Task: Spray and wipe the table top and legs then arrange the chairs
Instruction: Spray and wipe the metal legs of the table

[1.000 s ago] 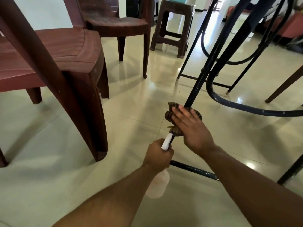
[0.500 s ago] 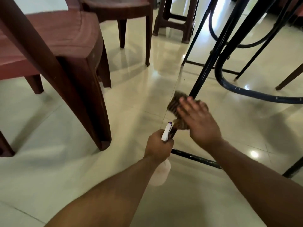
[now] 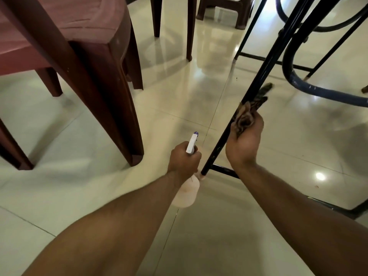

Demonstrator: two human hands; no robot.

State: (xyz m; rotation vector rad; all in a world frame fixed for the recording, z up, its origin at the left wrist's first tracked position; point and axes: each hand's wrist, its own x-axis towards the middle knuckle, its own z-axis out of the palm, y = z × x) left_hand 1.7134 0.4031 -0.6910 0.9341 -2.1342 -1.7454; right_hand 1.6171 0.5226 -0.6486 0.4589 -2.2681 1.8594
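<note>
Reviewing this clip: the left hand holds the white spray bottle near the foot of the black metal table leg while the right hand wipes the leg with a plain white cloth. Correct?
Not quite. In the head view, the cloth in the right hand is brown and patterned, not plain white. The rest holds.

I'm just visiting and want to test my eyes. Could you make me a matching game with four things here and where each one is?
Things:
1. spray bottle
2. cloth
3. black table leg
4. brown chair

Places:
A. standing on the floor at the left
B. gripped in the left hand
C. slanting up between the two hands
D. bunched in the right hand

Pairs: 1-B, 2-D, 3-C, 4-A
</note>
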